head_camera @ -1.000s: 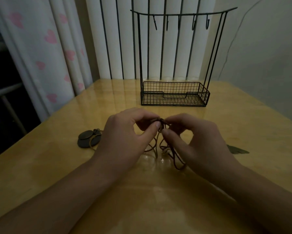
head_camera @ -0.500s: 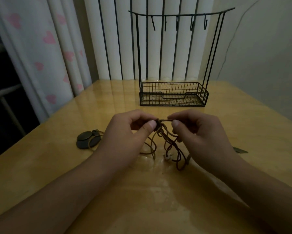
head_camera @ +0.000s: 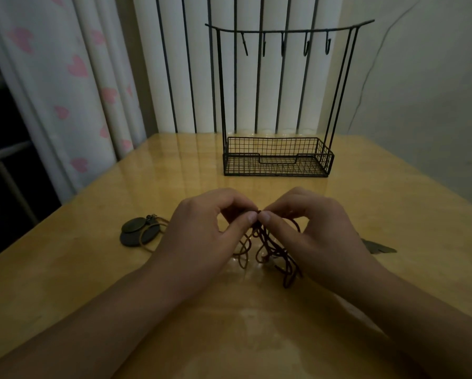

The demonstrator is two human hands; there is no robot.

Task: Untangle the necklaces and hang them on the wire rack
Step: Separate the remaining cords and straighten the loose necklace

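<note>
The knot [head_camera: 257, 214] of the cords [head_camera: 267, 250] is raised above the table [head_camera: 366, 209], well in front of the rack [head_camera: 277, 157], pinched on one side by the left hand [head_camera: 202, 231] and on the other by the right hand [head_camera: 311, 228], thumb tips almost touching over it. From the knot the cords hang straight down in loose brown loops, their ends trailing on the table toward the right wrist, so the slack lies below and slightly right of the pinch; both hands are equally near. Left of the knot, beside the left hand, round pendants [head_camera: 139, 233] rest on the table with a lighter cord running under that hand. Right of the knot a flat pendant [head_camera: 379, 247] is half covered by the right hand. The rack's hooks [head_camera: 305, 46] are bare. The knot's own crossings are hidden by the fingertips, and in the dim light I cannot tell how many necklaces there are
</note>
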